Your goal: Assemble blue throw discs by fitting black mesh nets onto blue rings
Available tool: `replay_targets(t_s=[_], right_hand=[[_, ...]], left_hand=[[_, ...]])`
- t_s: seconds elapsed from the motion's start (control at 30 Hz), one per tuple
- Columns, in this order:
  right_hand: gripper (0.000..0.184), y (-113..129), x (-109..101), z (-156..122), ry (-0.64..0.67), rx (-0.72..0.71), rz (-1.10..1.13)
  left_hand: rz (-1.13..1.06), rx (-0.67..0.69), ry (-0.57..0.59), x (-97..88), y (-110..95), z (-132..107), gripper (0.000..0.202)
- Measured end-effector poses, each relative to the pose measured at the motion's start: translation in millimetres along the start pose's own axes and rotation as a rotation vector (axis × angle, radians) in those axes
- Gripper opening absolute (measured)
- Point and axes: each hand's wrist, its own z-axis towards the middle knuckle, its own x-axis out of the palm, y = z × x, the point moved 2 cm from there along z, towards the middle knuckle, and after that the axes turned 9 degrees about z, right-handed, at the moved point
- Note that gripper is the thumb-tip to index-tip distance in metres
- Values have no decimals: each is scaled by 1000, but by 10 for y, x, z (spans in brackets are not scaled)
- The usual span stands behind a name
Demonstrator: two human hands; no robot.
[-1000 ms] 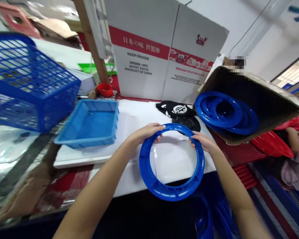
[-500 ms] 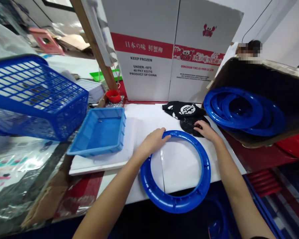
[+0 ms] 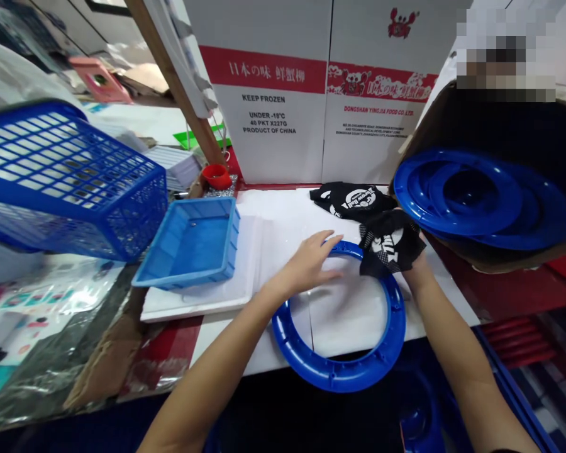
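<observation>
Left hand (image 3: 309, 263): mine, thumb and fingers apart, poised at the far-left rim of the blue ring (image 3: 339, 375); whether a fingertip touches it, I cannot tell. My right hand (image 3: 419, 269) is closed on a black cloth (image 3: 392, 244), its fingers hidden behind the fabric.

White carton panels (image 3: 283, 151) stand across the back, leaving little reach that way; a hard shove of cloth or ring could knock them. Beneath my hands, the white work surface (image 3: 273, 204) ends close to me. At its right, the open cardboard box (image 3: 495, 129) holds stacked blue rings (image 3: 488, 217), just beside my right hand; a wide elbow or wrist could bump that stack.

My ring lies ahead of me, its near arc seeming to jut past the front edge. With my left hand not gripping it, a downward press there, or a drag from the cloth, could tip it off.

Held cloth drapes over the ring's far-right rim; being limp, it could fold or snag there. The second black cloth (image 3: 358, 198) lies just behind, near enough to be pulled along.
</observation>
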Motion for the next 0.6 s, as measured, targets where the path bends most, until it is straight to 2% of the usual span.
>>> replay_targets(t_s=[0.07, 0.17, 0.2, 0.27, 0.33, 0.43, 0.5, 0.6], right_hand=[[58, -45, 219, -79, 28, -5, 96], [61, -69, 507, -186, 211, 128, 248], [66, -62, 571, -218, 287, 186, 297], [73, -35, 637, -273, 418, 286, 348], [66, 0, 645, -317, 505, 338, 330], [53, 66, 626, -376, 545, 348, 299], [57, 109, 628, -408, 520, 342, 318], [63, 134, 656, -423, 419, 324, 358]], left_hand=[[-287, 90, -35, 52, -110, -4, 92], [-626, 29, -98, 157, -180, 8, 70], [-685, -19, -139, 186, -170, 17, 64], [-686, -80, -226, 211, -123, 36, 66], [-607, -55, -246, 192, -87, 47, 72], [-604, 7, -157, 106, -95, 26, 66], [-692, -13, -64, 40, -126, -6, 63], [-776, -40, 78, -24, -173, -47, 75]])
